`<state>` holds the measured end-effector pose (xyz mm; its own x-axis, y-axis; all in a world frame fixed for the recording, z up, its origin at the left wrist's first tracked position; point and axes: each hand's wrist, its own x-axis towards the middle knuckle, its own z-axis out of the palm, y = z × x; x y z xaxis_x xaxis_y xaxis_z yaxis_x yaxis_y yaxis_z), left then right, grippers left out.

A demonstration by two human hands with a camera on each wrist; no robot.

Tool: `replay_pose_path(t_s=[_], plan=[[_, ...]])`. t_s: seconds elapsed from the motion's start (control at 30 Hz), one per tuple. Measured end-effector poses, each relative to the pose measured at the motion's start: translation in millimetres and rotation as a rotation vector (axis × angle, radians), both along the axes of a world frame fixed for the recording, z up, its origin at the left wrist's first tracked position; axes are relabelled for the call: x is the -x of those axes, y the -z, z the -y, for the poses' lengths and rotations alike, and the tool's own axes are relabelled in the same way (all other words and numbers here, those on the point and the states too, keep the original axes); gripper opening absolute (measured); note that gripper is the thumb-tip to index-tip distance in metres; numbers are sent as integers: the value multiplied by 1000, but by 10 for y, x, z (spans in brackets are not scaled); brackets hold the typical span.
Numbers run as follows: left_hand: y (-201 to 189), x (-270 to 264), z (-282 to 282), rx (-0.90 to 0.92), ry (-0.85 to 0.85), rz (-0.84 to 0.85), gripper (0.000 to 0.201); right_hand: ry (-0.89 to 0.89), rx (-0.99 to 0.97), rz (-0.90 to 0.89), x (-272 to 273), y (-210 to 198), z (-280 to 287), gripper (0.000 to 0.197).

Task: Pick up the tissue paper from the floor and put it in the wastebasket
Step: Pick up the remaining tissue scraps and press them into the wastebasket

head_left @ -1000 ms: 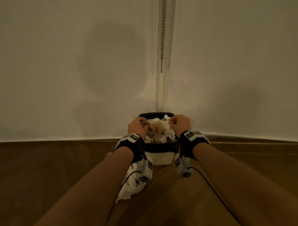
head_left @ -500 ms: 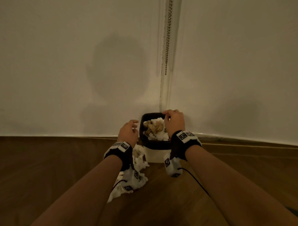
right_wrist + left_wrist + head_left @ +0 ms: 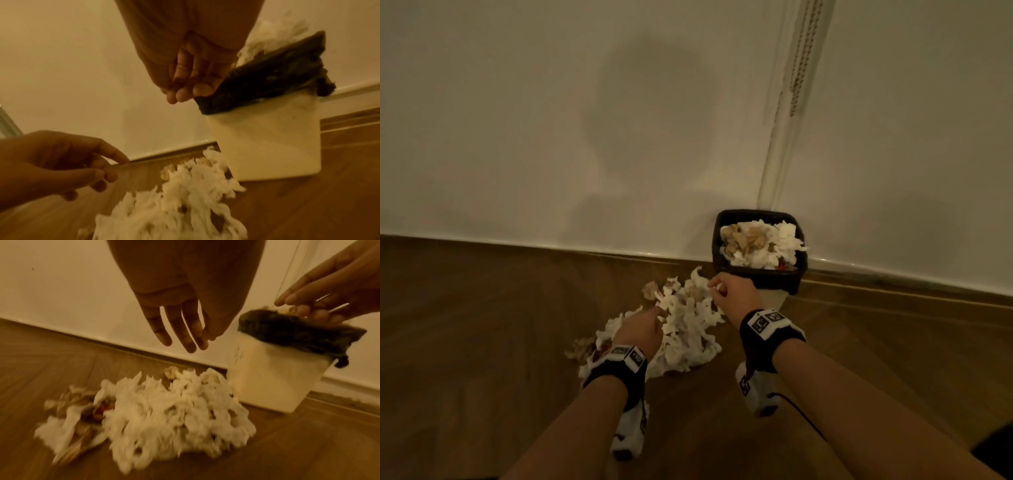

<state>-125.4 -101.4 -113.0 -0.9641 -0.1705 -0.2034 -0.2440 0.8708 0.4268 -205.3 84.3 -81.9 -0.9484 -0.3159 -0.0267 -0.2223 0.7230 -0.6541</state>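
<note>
1. Overhead, head view: tissue paper (image 3: 688, 325) heaped on wooden floor (image 3: 482, 325) just left of wastebasket (image 3: 760, 274), already near full; both hands above the heap, placed to gather more.
2. Left wrist view: left hand (image 3: 185, 308) hovering over the heap, fingers straight and spread, holding nothing.
3. Right wrist view: right hand (image 3: 193, 78) beside the basket's dark liner (image 3: 267, 78), fingers loosely curled; no tissue visibly held.

both hands (image 3: 640, 330) off wastebasket (image 3: 759, 277), now over floor tissue pile (image 3: 688, 329)
</note>
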Motion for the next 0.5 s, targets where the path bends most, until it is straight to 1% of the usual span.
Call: replay_pose_path(t_s=[0.1, 0.23, 0.4, 0.5], plan=[[298, -206, -26, 26, 6, 70, 32, -37, -126, 81, -75, 253, -8, 15], [603, -343, -38, 59, 25, 145, 30, -62, -235, 222, -136, 519, -3, 16], [860, -387, -94, 61, 34, 134, 31, -149, -362, 296, -260, 865, 92, 17], [992, -397, -119, 88, 37, 115, 31, -202, -403, 315, -308, 1010, 201, 22]])
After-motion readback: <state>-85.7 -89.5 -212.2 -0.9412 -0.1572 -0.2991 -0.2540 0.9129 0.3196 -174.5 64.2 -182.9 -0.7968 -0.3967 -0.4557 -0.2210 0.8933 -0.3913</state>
